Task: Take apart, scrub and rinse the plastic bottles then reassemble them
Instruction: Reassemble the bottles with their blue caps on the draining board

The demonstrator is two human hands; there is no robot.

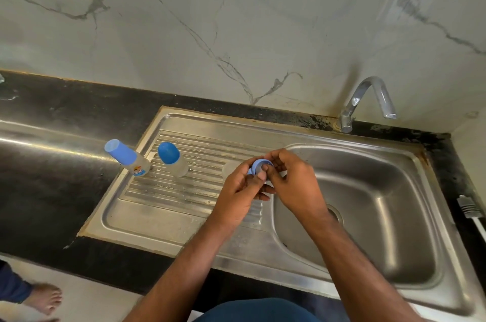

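While two capped bottles (136,161) (172,160) stand on the drainboard (184,190), a blue cap (260,165) is gripped between both hands (240,190) (292,179) beside the basin (368,203), fingers (263,175) curled round it. Light, stiff and probably slippery when wet, it is best pinched by its rim.

Most of the blue cap (260,165) is being hidden by the left hand (243,190) and the right hand (292,179), so only its round rim is being seen. The small label on the far bottle (131,158) is too tiny to be read. The drain (335,212) is being half covered by the right wrist. A bare foot (46,298) is being cut off by the left edge, and a white plug (470,210) by the right edge.
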